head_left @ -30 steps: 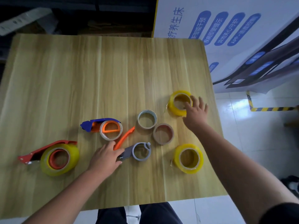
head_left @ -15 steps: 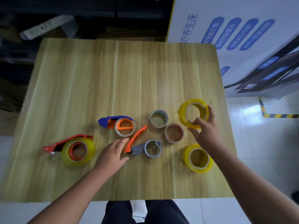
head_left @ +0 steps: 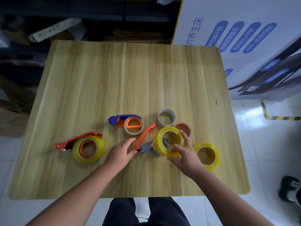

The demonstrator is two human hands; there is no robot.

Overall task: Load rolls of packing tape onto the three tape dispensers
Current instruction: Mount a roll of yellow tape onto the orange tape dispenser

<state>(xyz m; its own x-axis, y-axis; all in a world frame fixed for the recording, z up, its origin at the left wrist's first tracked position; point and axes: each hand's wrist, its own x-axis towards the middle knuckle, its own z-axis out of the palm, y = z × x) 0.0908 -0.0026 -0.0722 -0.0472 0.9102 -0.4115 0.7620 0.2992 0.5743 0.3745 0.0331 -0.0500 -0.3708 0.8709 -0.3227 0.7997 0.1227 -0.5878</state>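
A yellow tape roll (head_left: pixel 169 141) sits tilted over the wheel end of the grey dispenser (head_left: pixel 146 146), near the front middle of the wooden table (head_left: pixel 114 75); the right hand (head_left: pixel 184 153) pinches this roll, its fingers (head_left: pixel 183 136) curled over the rim and its thumb reaching into the core; whether the roll is seated on the wheel cannot be told, since the roll hides it. The dispenser's orange handle (head_left: pixel 144 136) runs up and away from the grey body; the left hand (head_left: pixel 121 150) rests on the table just beside the handle's lower end, fingers loosely spread, the thumb touching the dispenser's tip.

To the right, touching the right wrist's side, a second yellow roll (head_left: pixel 206 154) lies flat; behind the held roll stand a pale roll (head_left: pixel 166 117) and a reddish-brown roll (head_left: pixel 184 128), the latter partly hidden. To the left, the blue dispenser (head_left: pixel 125 122) carries a thin pale roll on its orange hub; farther left the red dispenser (head_left: pixel 79 145) carries a thick yellow roll. Beyond the table's right edge stands a white printed board (head_left: pixel 236 30).
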